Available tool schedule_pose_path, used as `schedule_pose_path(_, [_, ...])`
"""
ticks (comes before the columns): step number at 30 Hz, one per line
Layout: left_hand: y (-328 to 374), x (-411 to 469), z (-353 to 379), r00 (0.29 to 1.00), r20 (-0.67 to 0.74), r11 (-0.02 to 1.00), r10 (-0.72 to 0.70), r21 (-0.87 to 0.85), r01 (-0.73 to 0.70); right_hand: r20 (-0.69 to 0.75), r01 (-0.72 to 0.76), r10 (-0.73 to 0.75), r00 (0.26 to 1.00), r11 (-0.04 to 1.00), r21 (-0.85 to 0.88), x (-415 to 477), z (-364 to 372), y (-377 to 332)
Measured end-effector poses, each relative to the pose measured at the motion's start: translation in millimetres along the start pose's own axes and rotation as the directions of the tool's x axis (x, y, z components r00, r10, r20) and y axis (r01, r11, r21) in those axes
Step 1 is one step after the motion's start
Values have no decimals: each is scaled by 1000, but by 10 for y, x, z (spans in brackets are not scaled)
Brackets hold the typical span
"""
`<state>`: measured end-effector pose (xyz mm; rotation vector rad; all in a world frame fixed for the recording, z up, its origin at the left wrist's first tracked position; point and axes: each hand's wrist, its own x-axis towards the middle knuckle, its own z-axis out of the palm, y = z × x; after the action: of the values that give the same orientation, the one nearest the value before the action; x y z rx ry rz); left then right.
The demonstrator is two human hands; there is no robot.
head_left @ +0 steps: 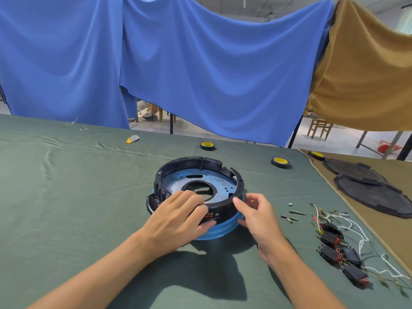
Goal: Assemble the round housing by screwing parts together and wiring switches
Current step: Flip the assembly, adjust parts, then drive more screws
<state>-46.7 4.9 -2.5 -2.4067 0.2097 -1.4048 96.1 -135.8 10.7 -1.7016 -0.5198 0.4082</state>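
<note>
Left hand [178, 217] and right hand [256, 216] each grip the near rim of the round housing [191, 162]

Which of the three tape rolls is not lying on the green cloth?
The rightmost tape roll: it lies on the brown cloth, while the left roll and middle roll rest on the green cloth.
</note>
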Motion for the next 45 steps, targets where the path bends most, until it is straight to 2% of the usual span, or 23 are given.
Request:
schedule_pose_path(2, [83,129,11,995,39,996,-94,11,93,20,-1,2,1000,1000,-18,-23,38,0])
schedule_pose_path(5, [221,319,51,948,187,966,-258,31,257,-24,8,-9,1000,1000,-27,-103,130,-4])
schedule_pose_path(7, [300,443,92,879,305,929,-367,60,366,-34,-35,39,999,994,106,-144,176,-17])
schedule_pose_path(9, [340,550,141,786,408,877,-465,95,470,21,-98,96,995,963,249,-184,181,-47])
schedule_pose_path(12, [353,644,223,729,452,855,-514,204,476,84,-132,113,990,952,275,-189,82,-41])
schedule_pose_path(14, [352,693,265,697,480,846,-533,274,458,59,-92,82,995,976,195,-134,-71,-50])
schedule_pose_path(17, [326,762,345,643,509,820,-573,345,457,-51,17,-21,998,997,-69,68,-406,-87])
schedule_pose_path(19, [313,790,397,610,528,806,-591,374,458,-137,36,-92,986,929,-369,234,-631,-81])
schedule_pose_path(20, [311,791,415,601,539,807,-590,380,452,-155,16,-117,981,845,-534,297,-725,-57])
schedule_pose_path(22, [313,764,440,608,559,826,-564,384,413,-139,-7,-148,979,660,-752,358,-855,35])
schedule_pose_path(24, [299,737,442,633,560,845,-535,373,384,-123,0,-174,977,575,-818,375,-932,136])
schedule_pose_path(31, [233,682,421,714,557,905,-424,276,322,-84,76,-228,970,615,-785,372,-1030,164])
schedule_pose_path(35, [154,624,408,791,532,953,-303,147,266,-60,76,-215,975,572,-817,344,-1025,196])
schedule_pose_path(38, [71,585,385,811,537,972,-233,122,199,-33,89,-221,975,519,-850,302,-1005,217])
schedule_pose_path(41, [142,563,346,852,457,960,-256,224,169,-23,82,-220,975,454,-887,271,-994,225])
schedule_pose_path(45, [365,556,396,898,258,920,-356,267,288,-33,51,-199,979,403,-914,255,-985,225])
